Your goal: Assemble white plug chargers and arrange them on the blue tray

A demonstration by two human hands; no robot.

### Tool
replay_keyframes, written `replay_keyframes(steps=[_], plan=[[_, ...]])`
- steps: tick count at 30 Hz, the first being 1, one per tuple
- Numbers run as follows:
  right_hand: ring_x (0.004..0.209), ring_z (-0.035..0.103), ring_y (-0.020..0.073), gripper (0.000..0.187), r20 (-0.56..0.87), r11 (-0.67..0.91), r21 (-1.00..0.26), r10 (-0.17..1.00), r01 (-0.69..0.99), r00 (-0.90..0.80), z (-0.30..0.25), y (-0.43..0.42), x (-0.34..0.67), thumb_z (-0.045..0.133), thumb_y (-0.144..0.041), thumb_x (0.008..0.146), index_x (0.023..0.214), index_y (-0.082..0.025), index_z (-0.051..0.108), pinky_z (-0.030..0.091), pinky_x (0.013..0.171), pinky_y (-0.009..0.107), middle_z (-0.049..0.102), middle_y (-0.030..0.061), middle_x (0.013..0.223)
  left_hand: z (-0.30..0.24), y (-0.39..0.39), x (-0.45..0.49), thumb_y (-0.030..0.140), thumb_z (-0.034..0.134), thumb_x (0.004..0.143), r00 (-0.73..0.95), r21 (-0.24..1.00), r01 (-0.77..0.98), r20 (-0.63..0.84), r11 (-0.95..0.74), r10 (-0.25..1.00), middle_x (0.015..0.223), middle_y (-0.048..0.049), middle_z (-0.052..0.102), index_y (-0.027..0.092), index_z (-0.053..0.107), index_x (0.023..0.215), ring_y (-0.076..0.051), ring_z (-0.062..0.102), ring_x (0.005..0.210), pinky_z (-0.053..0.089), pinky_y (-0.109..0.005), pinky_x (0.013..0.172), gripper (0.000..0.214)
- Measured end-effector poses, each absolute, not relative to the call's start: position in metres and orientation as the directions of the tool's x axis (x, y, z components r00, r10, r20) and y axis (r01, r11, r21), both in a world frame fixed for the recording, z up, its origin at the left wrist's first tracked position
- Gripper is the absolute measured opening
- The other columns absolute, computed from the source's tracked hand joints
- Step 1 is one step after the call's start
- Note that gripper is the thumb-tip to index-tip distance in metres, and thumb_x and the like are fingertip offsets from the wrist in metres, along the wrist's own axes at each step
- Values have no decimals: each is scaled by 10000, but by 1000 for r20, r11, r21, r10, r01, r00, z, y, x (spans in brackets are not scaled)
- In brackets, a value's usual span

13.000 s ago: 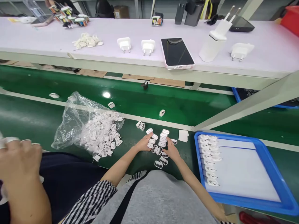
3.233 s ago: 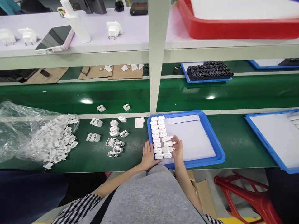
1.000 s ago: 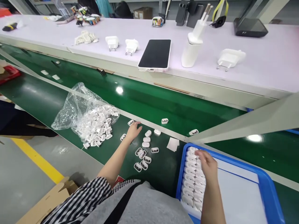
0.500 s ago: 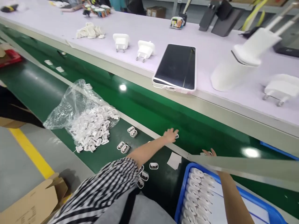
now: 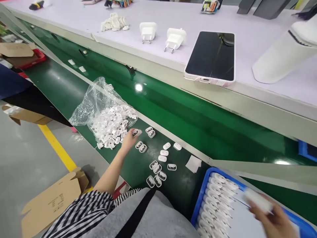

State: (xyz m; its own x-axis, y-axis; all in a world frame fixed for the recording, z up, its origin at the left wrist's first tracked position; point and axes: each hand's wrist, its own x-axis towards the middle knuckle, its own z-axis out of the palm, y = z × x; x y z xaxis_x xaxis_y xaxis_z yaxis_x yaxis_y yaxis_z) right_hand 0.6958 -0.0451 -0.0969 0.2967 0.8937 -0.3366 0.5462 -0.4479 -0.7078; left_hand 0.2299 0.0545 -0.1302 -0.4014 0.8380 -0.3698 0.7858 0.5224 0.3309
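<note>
My left hand [image 5: 128,141] is closed on a white charger housing [image 5: 135,132], its open end showing dark parts inside, beside a heap of small white plastic parts [image 5: 111,124] in a clear bag. My right hand [image 5: 274,216] grips a white charger [image 5: 257,200], blurred by motion, above the blue tray [image 5: 206,185]. Rows of white chargers [image 5: 215,201] with pins fill the tray's left side. Between my hands, several open housings [image 5: 157,169] stand on the green belt. Several white caps [image 5: 164,152] lie near them.
On the shelf above, a phone [image 5: 211,58], two white plug chargers [image 5: 148,31] and a white cylinder-like object [image 5: 279,59] stand near the edge. White paper slips [image 5: 193,164] lie by the tray. A cardboard box [image 5: 56,201] is on the floor, and another person's dark clothing [image 5: 32,96] shows at left.
My left hand has moved left from the green panel towards the heap and now holds a housing. My right hand has come back over the tray with a charger. The view has shifted.
</note>
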Motion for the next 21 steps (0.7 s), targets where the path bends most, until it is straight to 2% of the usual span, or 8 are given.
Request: replay_keyframes(steps=[2, 4, 7, 9, 11, 14, 18, 21], plan=[[483, 524, 219, 348, -475, -440, -640, 871, 630, 125, -99, -33, 635, 526, -464, 543, 849, -298, 531, 394, 403, 331, 546, 19, 539, -145, 41, 206, 347, 360, 717, -493, 256, 752, -394, 607, 776, 914, -28, 525, 194, 345, 1079, -233, 488, 924, 358, -380, 803, 393], [628, 555, 226, 272, -492, -331, -616, 870, 715, -22, -114, -13, 578, 556, -375, 528, 772, -254, 550, 435, 538, 332, 592, 26, 686, -157, 34, 197, 307, 380, 714, -516, 202, 741, -439, 640, 736, 900, -31, 524, 180, 365, 1066, -233, 485, 920, 367, -382, 789, 375], [741, 550, 218, 217, -482, -217, -455, 875, 863, -34, -149, 12, 528, 507, -263, 608, 822, -246, 542, 422, 608, 316, 583, 31, 832, -163, 32, 197, 273, 422, 699, -500, 165, 763, -464, 625, 732, 938, -42, 515, 180, 410, 1047, -240, 453, 956, 367, -382, 800, 361], [766, 546, 210, 239, -488, -158, -381, 871, 911, -53, -168, 19, 518, 475, -223, 651, 882, -252, 526, 415, 607, 306, 566, 35, 882, -157, 31, 204, 297, 441, 687, -469, 208, 804, -353, 557, 810, 1030, -31, 481, 205, 409, 1063, -244, 382, 1037, 333, -379, 857, 388], [792, 539, 215, 273, -505, -113, -359, 858, 927, -91, -178, 21, 519, 468, -208, 665, 931, -252, 509, 414, 618, 311, 550, 43, 919, -149, 28, 219, 318, 457, 672, -356, 314, 849, -256, 426, 899, 1110, -8, 443, 230, 380, 1095, -225, 335, 1084, 306, -350, 898, 439], [882, 502, 256, 394, -508, -112, -365, 856, 924, -97, -178, 24, 523, 516, -235, 638, 1028, -222, 466, 407, 670, 344, 514, 80, 997, -144, 19, 255, 313, 535, 597, -16, 501, 840, -361, 208, 933, 1150, -39, 437, 185, 332, 1148, -198, 390, 1056, 339, -290, 877, 601], [955, 455, 270, 541, -404, -144, -447, 913, 883, -56, -181, 41, 518, 527, -248, 624, 1139, -191, 370, 387, 731, 358, 445, 112, 1095, -164, 15, 302, 264, 651, 437, 190, 510, 850, -530, 131, 826, 1241, -125, 324, 111, 211, 1224, -254, 324, 1114, 333, -327, 881, 915], [894, 493, 228, 526, -455, -162, -552, 880, 818, -133, -193, 57, 506, 534, -217, 606, 1113, -200, 394, 399, 713, 329, 457, 88, 1087, -184, 23, 314, 260, 682, 372, 304, 577, 816, -491, 44, 817, 1292, -132, 217, 112, 140, 1244, -273, 224, 1164, 260, -366, 933, 1038]])
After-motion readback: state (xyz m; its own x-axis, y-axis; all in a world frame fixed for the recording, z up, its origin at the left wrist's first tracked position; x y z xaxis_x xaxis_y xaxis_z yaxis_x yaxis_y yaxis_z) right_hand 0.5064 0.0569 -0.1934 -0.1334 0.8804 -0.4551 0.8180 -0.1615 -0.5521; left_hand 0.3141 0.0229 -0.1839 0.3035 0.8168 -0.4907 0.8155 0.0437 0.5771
